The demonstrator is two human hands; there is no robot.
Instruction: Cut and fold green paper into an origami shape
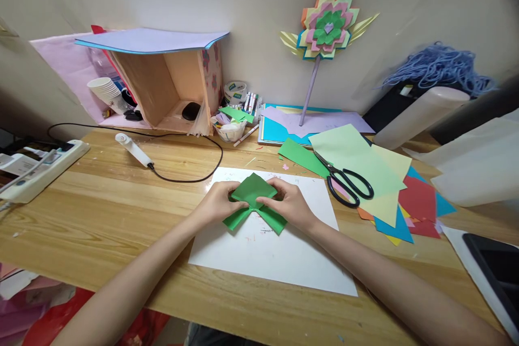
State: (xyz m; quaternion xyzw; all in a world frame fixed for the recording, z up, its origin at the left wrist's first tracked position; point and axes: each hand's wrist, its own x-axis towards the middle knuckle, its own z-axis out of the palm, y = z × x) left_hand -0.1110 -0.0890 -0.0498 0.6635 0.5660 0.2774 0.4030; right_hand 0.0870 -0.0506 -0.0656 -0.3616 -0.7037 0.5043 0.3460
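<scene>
A folded piece of green paper [254, 190] is held between my two hands, above a white sheet [259, 248] on the wooden table. It has a diamond-shaped flap at the top and two strips spreading downward. My left hand [221, 201] grips its left side, thumb on the front. On the right side, my right hand [291, 203] pinches it the same way. The fingers behind the paper are partly hidden. Black-handled scissors [348, 184] lie to the right, on pale yellow paper [357, 154] and a green strip [302, 157].
A white glue gun [133, 150] with a black cord lies at left, near a power strip [44, 170]. Behind stand a cardboard box [170, 84], a tub of scraps [230, 131] and a paper flower [310, 86]. Red paper [421, 198] and a black device [494, 265] are at right.
</scene>
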